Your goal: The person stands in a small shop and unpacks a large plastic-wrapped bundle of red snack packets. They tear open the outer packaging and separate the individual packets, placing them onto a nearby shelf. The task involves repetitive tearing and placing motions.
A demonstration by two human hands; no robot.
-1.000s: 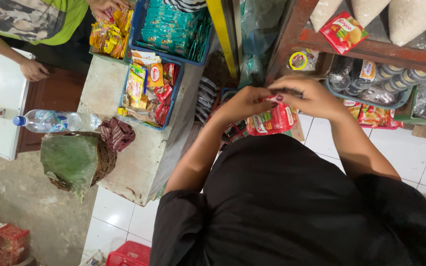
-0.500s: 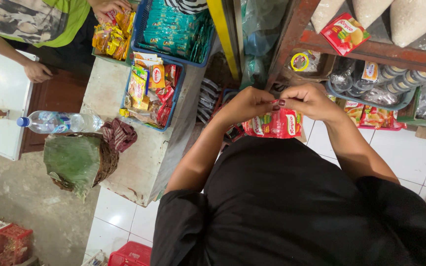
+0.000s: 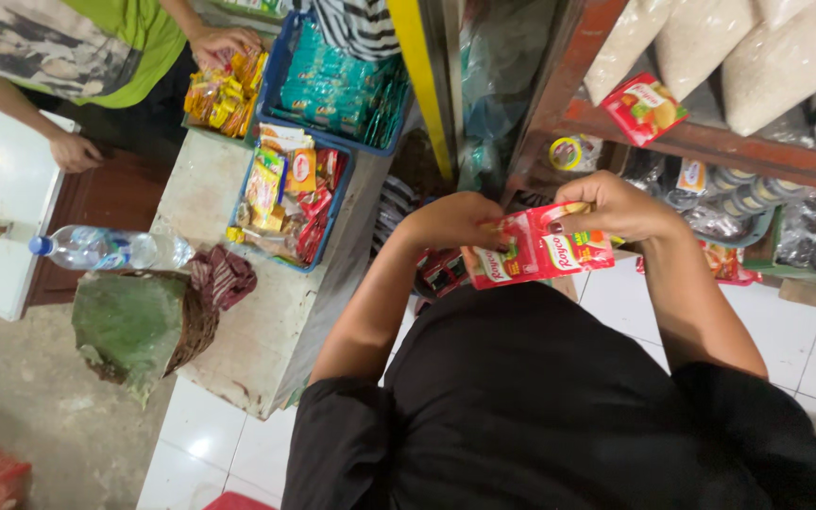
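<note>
A strip of red seasoning sachets [image 3: 535, 250] stretches between both my hands in front of my chest. My left hand [image 3: 450, 222] pinches its left end, and my right hand [image 3: 616, 208] grips its right end, slightly higher. The strip hangs just in front of a wooden shelf [image 3: 710, 142] stocked with packets and jars.
A worn white counter [image 3: 247, 312] on the left carries blue baskets of snack sachets [image 3: 295, 189], a water bottle [image 3: 110, 247], a leaf-covered basket [image 3: 139, 326] and a dark cloth [image 3: 224, 274]. Another person in a green shirt [image 3: 96, 38] stands beyond, one hand in yellow packets [image 3: 224, 85].
The sachet strip has been pulled out wider between my hands, the right hand moving right and up. The camera view has shifted slightly.
</note>
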